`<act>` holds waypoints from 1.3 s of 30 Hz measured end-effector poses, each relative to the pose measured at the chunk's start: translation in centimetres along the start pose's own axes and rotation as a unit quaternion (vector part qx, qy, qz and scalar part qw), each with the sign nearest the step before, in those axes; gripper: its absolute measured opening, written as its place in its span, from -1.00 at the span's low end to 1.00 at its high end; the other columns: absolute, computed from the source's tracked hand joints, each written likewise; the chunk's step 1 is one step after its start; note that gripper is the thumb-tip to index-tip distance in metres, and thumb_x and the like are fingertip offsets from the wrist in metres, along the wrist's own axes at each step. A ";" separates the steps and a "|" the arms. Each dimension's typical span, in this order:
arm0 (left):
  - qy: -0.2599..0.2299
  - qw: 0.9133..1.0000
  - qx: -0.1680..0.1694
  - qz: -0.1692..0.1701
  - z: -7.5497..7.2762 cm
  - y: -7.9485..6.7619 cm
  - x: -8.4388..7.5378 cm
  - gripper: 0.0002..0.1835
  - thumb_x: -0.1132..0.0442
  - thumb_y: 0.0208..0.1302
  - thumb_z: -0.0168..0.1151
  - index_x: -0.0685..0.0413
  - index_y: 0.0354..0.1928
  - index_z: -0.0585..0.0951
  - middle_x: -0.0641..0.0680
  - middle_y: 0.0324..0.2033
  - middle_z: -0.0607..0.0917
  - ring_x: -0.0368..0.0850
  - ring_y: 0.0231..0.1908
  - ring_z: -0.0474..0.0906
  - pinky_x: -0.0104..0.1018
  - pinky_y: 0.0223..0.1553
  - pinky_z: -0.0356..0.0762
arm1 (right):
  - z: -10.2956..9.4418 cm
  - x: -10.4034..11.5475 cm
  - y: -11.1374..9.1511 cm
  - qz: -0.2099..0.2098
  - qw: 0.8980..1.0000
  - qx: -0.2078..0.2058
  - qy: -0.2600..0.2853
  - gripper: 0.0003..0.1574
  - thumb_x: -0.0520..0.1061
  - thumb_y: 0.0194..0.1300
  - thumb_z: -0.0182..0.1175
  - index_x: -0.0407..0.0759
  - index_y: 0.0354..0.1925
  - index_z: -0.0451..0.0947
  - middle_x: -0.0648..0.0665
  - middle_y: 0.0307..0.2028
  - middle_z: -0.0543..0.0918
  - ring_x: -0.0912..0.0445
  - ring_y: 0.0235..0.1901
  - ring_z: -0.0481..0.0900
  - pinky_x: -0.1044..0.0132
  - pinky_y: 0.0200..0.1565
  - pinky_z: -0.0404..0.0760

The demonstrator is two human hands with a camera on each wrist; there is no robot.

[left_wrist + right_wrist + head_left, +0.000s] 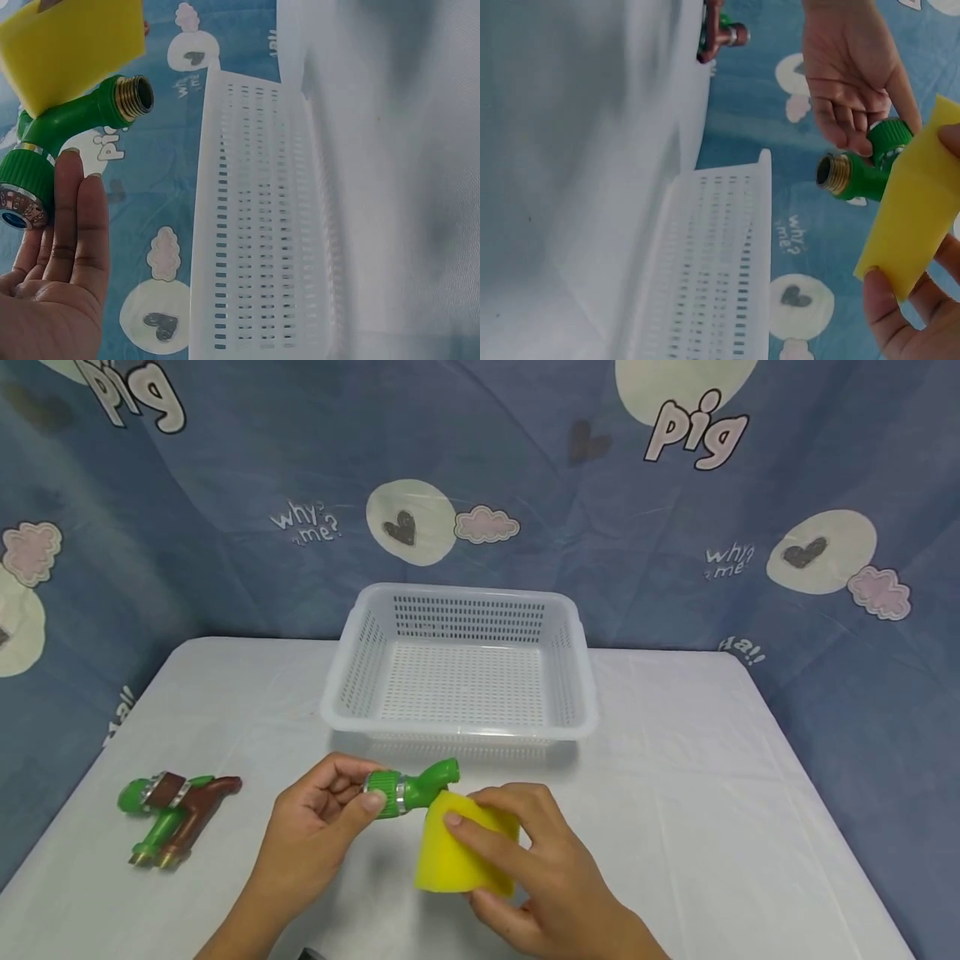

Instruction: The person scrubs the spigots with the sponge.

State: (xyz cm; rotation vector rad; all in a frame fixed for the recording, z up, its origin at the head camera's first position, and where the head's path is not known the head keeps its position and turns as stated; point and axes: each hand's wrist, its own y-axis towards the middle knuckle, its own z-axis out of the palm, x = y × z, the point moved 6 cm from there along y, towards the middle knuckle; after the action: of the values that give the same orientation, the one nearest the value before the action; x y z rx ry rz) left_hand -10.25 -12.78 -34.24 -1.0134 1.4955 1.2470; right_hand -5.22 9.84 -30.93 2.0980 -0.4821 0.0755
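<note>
My left hand [318, 827] pinches a green Y-shaped hose connector [427, 783] by its ribbed collar, between thumb and fingers. In the left wrist view, the connector [75, 120] shows a brass threaded outlet and a silver band. A bent yellow sponge cloth [457, 852] is held by my right hand [555, 868], its upper edge against the connector's branch. In the right wrist view the cloth [915, 199] covers part of the connector [866, 176], and fingers of the right hand [922, 330] grip its edge. The connector's other branch is mostly hidden behind the cloth.
A white perforated plastic basket [461, 727] stands beyond the hands at the back of the white-covered table [720, 827]. At left lie a green and a brown connector [187, 818] close together. A patterned blue curtain [525, 460] surrounds the table. A small dark object [310, 954] shows at the bottom edge.
</note>
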 end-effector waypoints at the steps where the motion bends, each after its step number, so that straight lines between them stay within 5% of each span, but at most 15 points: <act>1: 0.005 1.000 -0.002 -0.001 0.0 0.0 0.0 -0.82 0.52 0.44 0.25 0.35 0.02 0.58 0.29 -0.12 0.74 -0.04 -0.13 0.76 -0.25 -0.07 0.74 | 0.2 0.0 -0.1 0.003 1.000 0.004 -0.001 -0.50 -0.12 0.40 0.18 -0.25 0.24 0.62 -0.31 0.15 0.55 -0.13 0.06 0.48 0.16 0.10 0.63; 15: 0.009 1.000 -0.002 -0.009 0.0 0.0 0.0 -0.83 0.51 0.45 0.25 0.36 0.02 0.58 0.22 -0.10 0.75 -0.07 -0.11 0.75 -0.28 -0.06 0.74 | 2.3 -0.5 -1.7 0.053 0.989 0.136 -0.014 -0.24 -0.11 0.14 0.33 0.08 0.35 0.58 -0.05 0.24 0.54 0.05 0.14 0.47 0.26 0.26 0.46; 25: 0.000 1.000 -0.006 0.005 0.0 0.1 0.1 -0.84 0.53 0.45 0.22 0.37 0.01 0.58 0.22 -0.14 0.75 -0.07 -0.13 0.76 -0.29 -0.07 0.74 | -0.1 -0.1 -0.4 0.017 0.999 0.046 0.021 -0.33 -0.14 0.17 0.25 -0.12 0.29 0.60 -0.17 0.20 0.58 -0.03 0.09 0.51 0.27 0.13 0.59; 29: -0.008 1.000 -0.001 0.003 0.1 0.1 0.1 -0.84 0.54 0.45 0.22 0.38 0.01 0.58 0.24 -0.13 0.75 -0.07 -0.15 0.75 -0.29 -0.07 0.74 | 0.9 0.1 -0.6 0.025 0.997 0.069 -0.006 -0.40 -0.09 0.30 0.25 -0.09 0.31 0.60 -0.14 0.21 0.59 -0.01 0.10 0.51 0.28 0.17 0.56; 34: 0.028 1.000 -0.010 -0.004 -0.1 0.1 0.0 -0.87 0.49 0.47 0.23 0.35 -0.01 0.59 0.20 -0.15 0.75 -0.07 -0.17 0.75 -0.30 -0.08 0.74 | 2.0 -0.4 -1.4 0.076 0.989 0.129 0.007 -0.32 -0.09 0.20 0.37 0.03 0.32 0.61 -0.03 0.23 0.55 0.09 0.10 0.48 0.34 0.20 0.49; 39: 0.050 0.998 -0.022 0.001 -0.4 0.2 -0.2 -0.88 0.46 0.50 0.21 0.34 -0.01 0.59 0.17 -0.16 0.76 -0.06 -0.19 0.77 -0.29 -0.10 0.74 | 0.9 -0.8 -1.2 0.082 0.991 0.103 0.039 -0.18 -0.19 -0.02 0.41 -0.02 0.30 0.61 -0.07 0.19 0.55 0.08 0.09 0.48 0.38 0.13 0.53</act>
State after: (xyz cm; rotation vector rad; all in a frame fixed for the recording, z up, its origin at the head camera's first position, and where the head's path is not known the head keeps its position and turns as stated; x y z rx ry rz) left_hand -10.45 -13.18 -33.95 -1.1190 1.5517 1.2501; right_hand -5.64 9.94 -32.56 2.2442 -0.6209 0.3127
